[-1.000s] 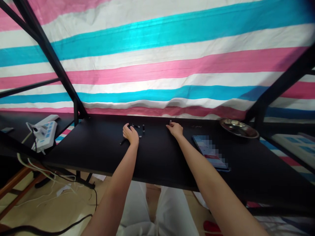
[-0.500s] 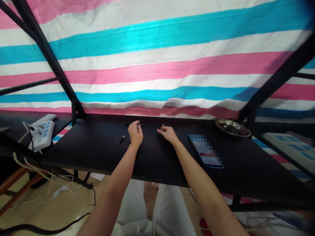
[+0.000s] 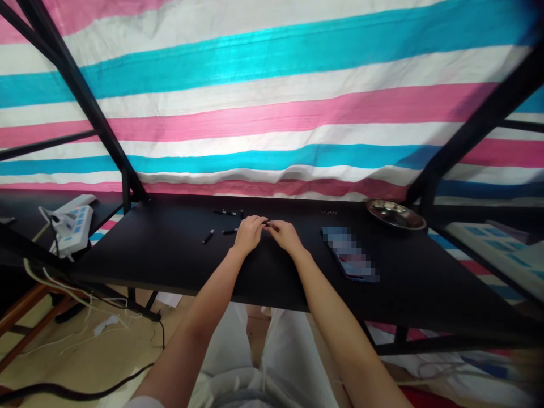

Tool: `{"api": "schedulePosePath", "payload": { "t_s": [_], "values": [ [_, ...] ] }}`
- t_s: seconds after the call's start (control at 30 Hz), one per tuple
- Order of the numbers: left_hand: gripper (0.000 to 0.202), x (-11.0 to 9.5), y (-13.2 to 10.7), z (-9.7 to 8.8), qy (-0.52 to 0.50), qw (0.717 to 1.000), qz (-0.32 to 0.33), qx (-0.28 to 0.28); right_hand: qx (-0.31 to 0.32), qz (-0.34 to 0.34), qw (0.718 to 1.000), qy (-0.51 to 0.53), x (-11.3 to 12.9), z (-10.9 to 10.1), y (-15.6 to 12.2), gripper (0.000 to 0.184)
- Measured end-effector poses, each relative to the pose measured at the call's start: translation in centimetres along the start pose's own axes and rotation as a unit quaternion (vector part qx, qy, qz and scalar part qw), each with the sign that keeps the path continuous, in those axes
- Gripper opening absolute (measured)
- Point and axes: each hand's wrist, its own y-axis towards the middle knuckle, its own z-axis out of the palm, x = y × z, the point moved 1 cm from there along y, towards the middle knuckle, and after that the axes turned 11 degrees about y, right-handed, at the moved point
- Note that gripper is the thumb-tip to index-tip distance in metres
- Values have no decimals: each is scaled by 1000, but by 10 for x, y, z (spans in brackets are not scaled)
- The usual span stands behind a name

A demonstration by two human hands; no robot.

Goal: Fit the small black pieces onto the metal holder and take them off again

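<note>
My left hand (image 3: pixel 249 232) and my right hand (image 3: pixel 284 233) meet fingertip to fingertip over the middle of the black table (image 3: pixel 178 255). Both hands are closed in a pinch on something small between them, too small to name. Several small dark cylindrical pieces (image 3: pixel 224 213) lie on the table just left of and behind my left hand, one (image 3: pixel 208 236) farther left, another (image 3: pixel 229 231) close to my left wrist.
A phone (image 3: pixel 349 259) lies face up right of my right hand. A metal dish (image 3: pixel 396 213) sits at the back right. More tiny parts (image 3: pixel 328 213) lie near the rear edge. A white power strip (image 3: pixel 73 226) with cables rests on the left side table. Striped tarp hangs behind.
Both hands have moved toward each other and nearer to me, from apart at the table's back to touching at the fingertips. The view has shifted slightly.
</note>
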Motion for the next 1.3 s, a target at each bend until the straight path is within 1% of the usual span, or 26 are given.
{"api": "schedulePosePath", "payload": {
  "t_s": [0.1, 0.2, 0.3, 0.37, 0.57, 0.7, 0.8, 0.9, 0.97, 1.0, 1.07, 1.13, 1.17, 1.23, 1.3],
  "values": [
    [23, 0, 0, -1, -19, 1000, -15, -10, -11, 6, 999, 34, 0, 1, -1, 24],
    [21, -2, 1, -4, -46, 997, -36, -55, -35, 6, 997, 61, -1, 2, -1, 25],
    [22, -5, 1, -7, -64, 991, -61, -103, -41, -1, 998, 53, -3, 1, -1, 25],
    [22, -6, 1, -7, -70, 989, -63, -111, -38, 2, 999, 37, -4, 1, -1, 25],
    [22, -8, 0, -8, -75, 991, -46, -103, -40, -3, 999, 12, -3, -1, -1, 28],
    [22, -9, -1, -9, -72, 992, -31, -97, -52, 10, 999, -7, -4, -3, -3, 28],
    [20, -9, -1, -7, -68, 996, -12, -62, -50, 22, 998, -31, -2, -3, -3, 29],
    [18, -9, -2, -3, -68, 998, 1, -17, -35, 10, 999, -22, 2, -3, -3, 31],
    [17, -9, -2, -1, -75, 997, -2, -6, -30, 2, 1000, -1, 5, -2, -4, 33],
    [17, -9, -2, -1, -81, 997, -8, -9, -28, 1, 1000, 9, 7, -1, -4, 31],
    [17, -10, -1, -3, -97, 994, -33, -39, -25, 2, 999, 23, 8, 2, -4, 23],
    [18, -10, 0, -8, -125, 983, -88, -97, -27, 11, 999, 39, 9, 6, -2, 16],
    [19, -8, 1, -11, -146, 972, -126, -131, -32, 16, 998, 50, 8, 9, 0, 15],
    [19, -3, 3, -17, -202, 934, -215, -200, -46, 24, 996, 74, 8, 17, 7, 18],
    [18, 4, 5, -20, -270, 880, -297, -256, -49, 31, 994, 92, 8, 25, 16, 21]
  ]
}}
